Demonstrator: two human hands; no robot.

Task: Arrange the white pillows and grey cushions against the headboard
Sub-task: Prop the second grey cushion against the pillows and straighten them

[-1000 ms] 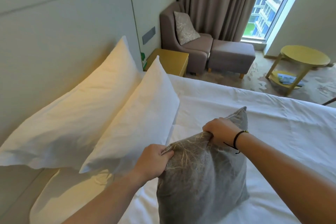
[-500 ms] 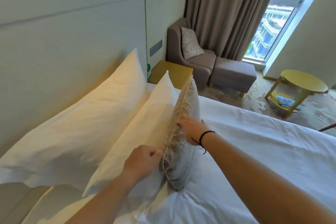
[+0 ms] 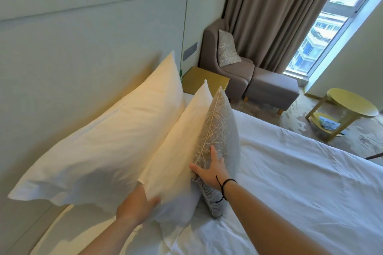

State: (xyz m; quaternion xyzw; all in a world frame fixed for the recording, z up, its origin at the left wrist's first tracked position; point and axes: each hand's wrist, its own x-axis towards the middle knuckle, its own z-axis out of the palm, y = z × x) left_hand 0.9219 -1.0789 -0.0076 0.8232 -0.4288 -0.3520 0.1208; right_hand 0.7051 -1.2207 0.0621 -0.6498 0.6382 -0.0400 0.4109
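Grey woven cushion with a pale branching pattern [image 3: 219,130] stands on edge on the white bed sheet [image 3: 300,172], leaning against the front white pillow [image 3: 178,151], which leans on a larger white pillow [image 3: 107,141] at the pale padded headboard [image 3: 83,47]. The right hand [image 3: 211,168] lies flat on the cushion, fingers spread; the left hand [image 3: 136,206] presses the front pillow's lower corner, fingers apart.

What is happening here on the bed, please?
A person is arranging the bed. The right hand presses flat on a grey cushion standing on edge against the front white pillow. The left hand rests open on that pillow's lower corner. A larger white pillow behind it leans on the headboard. Another grey cushion sits on the armchair.
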